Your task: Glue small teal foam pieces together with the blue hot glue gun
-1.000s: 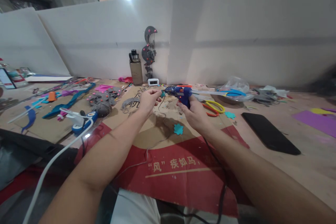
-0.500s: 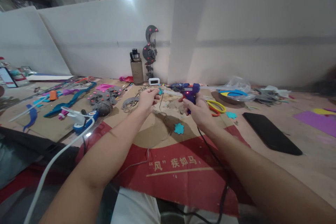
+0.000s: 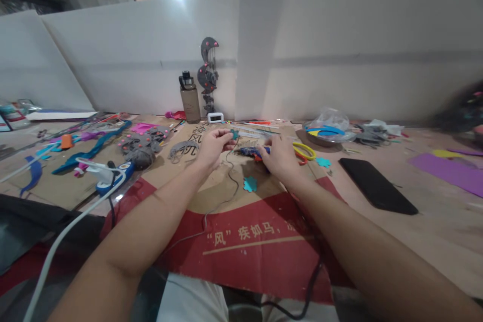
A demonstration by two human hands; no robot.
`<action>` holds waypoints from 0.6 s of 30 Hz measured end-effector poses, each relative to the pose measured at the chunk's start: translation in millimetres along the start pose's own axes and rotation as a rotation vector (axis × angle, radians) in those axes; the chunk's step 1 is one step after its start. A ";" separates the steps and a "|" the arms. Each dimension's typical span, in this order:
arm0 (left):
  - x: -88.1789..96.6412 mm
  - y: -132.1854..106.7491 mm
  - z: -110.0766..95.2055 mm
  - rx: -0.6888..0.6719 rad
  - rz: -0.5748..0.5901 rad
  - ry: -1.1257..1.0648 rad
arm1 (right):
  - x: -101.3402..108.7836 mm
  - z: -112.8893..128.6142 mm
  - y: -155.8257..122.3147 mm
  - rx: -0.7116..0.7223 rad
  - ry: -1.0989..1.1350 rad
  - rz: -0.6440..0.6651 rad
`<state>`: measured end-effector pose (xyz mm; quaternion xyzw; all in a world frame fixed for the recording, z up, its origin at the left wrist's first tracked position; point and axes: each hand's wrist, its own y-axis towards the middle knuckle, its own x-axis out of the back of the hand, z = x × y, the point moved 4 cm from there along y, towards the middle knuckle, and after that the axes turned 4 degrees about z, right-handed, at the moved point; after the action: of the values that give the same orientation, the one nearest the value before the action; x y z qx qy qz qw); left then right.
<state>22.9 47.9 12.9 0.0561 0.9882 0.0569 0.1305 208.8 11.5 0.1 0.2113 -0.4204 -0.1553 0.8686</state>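
My left hand [image 3: 212,145] is raised a little over the cardboard sheet [image 3: 260,241], its fingers pinched on a small teal foam piece [image 3: 234,134] with a thin grey wire [image 3: 229,166] hanging from it. My right hand [image 3: 278,158] lies palm down over the blue glue gun [image 3: 252,151], which rests low on the cardboard; its fingers curl around the handle. A loose teal foam flower [image 3: 249,184] lies on the cardboard just below both hands.
A black phone [image 3: 377,192] lies to the right. Yellow-handled scissors [image 3: 304,151], another teal flower [image 3: 323,162] and a dish of scraps [image 3: 330,133] sit behind my right hand. A brown bottle [image 3: 189,101], grey felt pieces [image 3: 142,147] and a second glue gun [image 3: 109,181] stand at left.
My right hand has lowered the glue gun from the air down onto the cardboard, away from the teal piece. My left hand keeps its pinch in nearly the same place.
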 end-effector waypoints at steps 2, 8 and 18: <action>-5.3 -5.2 -0.5 -0.016 0.010 0.058 | -2.2 14.5 -1.6 0.032 0.270 0.047; -20.3 -18.6 -1.8 -0.124 0.074 0.174 | -25.2 30.8 -7.0 -0.099 0.949 0.251; -25.7 -18.8 1.6 -0.023 0.279 0.208 | -13.9 17.7 -3.5 -0.188 0.908 0.191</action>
<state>46.2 26.2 15.4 0.1852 0.9782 0.0915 0.0188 186.1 10.5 -1.0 0.1387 0.0001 -0.0042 0.9903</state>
